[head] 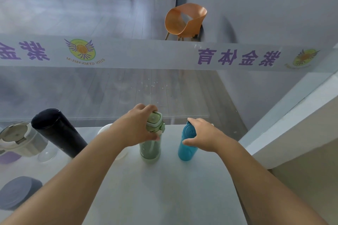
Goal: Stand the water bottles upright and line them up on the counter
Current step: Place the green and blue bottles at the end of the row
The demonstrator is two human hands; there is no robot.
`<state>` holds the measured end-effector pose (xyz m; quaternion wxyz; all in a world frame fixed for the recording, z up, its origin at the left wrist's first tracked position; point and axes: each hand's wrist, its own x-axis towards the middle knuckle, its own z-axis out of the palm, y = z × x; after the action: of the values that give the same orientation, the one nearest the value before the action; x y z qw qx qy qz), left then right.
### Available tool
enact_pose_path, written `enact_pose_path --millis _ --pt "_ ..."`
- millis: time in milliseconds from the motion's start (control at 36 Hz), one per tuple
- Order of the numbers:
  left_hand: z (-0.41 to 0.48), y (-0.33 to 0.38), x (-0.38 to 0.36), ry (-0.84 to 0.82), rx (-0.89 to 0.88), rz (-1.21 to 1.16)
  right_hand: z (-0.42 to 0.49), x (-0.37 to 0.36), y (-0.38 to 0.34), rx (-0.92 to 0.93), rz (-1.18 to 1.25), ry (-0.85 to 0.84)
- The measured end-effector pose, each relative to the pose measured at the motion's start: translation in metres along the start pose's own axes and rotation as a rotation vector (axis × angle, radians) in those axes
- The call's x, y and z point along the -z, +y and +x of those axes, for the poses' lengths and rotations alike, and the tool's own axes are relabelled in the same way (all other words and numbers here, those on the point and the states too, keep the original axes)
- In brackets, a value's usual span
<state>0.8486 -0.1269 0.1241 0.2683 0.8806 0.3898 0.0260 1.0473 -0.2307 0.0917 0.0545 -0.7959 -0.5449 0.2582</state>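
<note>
- At 9 o'clock on the white counter [164, 188] a grey-lidded cup [20, 139] and a black flask [58, 131] stand upright.
- At centre, the left hand [135, 126] is closed around the lid of the green bottle [150, 146], which stands upright.
- Toward 3 o'clock, just beside it, the right hand [203, 135] grips the top of the upright blue bottle [187, 148].
- At 12 o'clock, beyond the glass, stands an orange chair [184, 21].
</note>
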Motion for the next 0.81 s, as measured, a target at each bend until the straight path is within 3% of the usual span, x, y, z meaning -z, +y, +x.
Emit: enact_pose_path --millis 333,556,806 --pt "-0.039 0.011 0.045 0.073 0.021 0.147 -0.040 0.032 -0.009 0.134 -0.004 0.276" --pt "-0.108 -0.016 0.062 0.114 0.060 0.176 -0.082 0.027 -0.040 0.072 -0.086 0.030" --pt "-0.200 -0.087 0.077 0.321 0.215 0.090 -0.105 -0.018 -0.120 0.123 -0.172 -0.129"
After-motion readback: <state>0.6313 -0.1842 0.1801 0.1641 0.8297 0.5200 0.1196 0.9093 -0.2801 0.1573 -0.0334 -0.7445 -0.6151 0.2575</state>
